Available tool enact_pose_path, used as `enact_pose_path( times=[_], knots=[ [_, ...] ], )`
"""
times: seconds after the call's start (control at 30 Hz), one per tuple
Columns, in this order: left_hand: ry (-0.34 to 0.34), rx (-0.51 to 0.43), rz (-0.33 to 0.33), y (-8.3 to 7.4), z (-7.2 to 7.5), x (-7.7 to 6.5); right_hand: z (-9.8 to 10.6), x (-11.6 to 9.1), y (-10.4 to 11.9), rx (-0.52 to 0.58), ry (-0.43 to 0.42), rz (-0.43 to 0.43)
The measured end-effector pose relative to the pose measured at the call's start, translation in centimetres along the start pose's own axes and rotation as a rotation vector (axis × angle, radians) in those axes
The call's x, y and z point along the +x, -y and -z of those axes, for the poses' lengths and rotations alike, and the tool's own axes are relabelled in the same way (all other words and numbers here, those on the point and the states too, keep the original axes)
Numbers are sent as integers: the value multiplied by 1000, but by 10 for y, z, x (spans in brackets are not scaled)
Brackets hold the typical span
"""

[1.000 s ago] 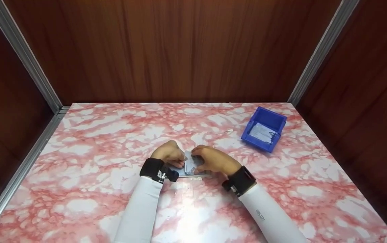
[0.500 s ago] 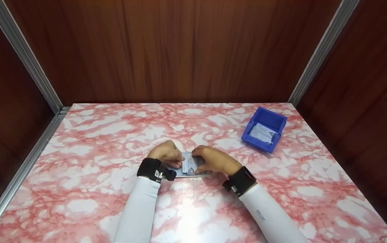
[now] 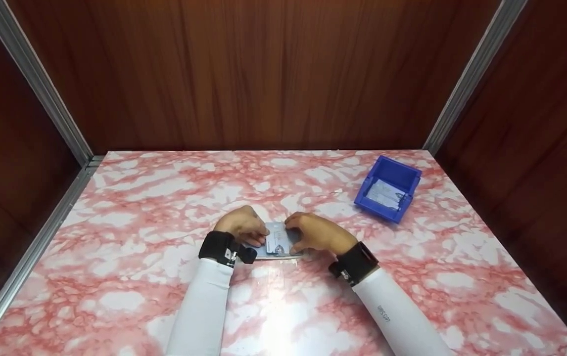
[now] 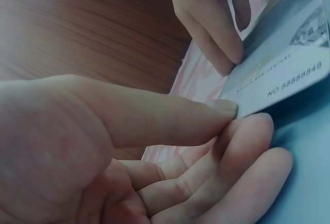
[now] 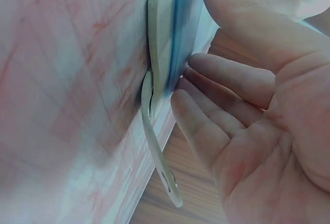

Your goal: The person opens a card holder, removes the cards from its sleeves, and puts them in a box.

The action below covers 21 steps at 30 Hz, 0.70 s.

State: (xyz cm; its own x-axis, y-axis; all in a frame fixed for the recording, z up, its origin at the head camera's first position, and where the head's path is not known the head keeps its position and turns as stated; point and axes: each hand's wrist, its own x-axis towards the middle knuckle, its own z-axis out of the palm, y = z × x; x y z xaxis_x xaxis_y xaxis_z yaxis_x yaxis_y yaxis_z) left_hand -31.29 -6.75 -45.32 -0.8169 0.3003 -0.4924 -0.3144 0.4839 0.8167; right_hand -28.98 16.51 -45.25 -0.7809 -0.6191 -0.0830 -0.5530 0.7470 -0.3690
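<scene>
A silver-white VIP card with printed digits lies over an open card holder in the head view. My left hand pinches the edge of the card between thumb and index finger; the other fingers curl beneath. The right hand grips the card holder's right part, its thumb at the near edge and fingertips at the far edge. In the right wrist view the card holder shows a cream cover, bluish clear sleeves and a strap with a snap. Whether the card's right end sits inside a sleeve is hidden.
A blue bin with several similar cards stands at the back right of the red-and-white marbled table. Dark wood panels with metal edge posts enclose the table on the back and sides.
My left hand has shifted slightly left together with the card, and more of the card's face shows between the hands. The right hand has barely moved.
</scene>
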Motion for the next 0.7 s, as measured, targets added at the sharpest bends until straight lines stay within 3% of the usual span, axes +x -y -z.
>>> enact_pose_path(
  times=[0.23,0.53,0.7],
  knots=[
    [-18,33,4,0,0,0,0,0,3,13,-43,85],
    [-38,90,-35,-2,-9,2,-5,0,3,13,-30,82],
    [-43,66,-41,-5,-14,4,-5,1,3,8,-38,75]
  ],
)
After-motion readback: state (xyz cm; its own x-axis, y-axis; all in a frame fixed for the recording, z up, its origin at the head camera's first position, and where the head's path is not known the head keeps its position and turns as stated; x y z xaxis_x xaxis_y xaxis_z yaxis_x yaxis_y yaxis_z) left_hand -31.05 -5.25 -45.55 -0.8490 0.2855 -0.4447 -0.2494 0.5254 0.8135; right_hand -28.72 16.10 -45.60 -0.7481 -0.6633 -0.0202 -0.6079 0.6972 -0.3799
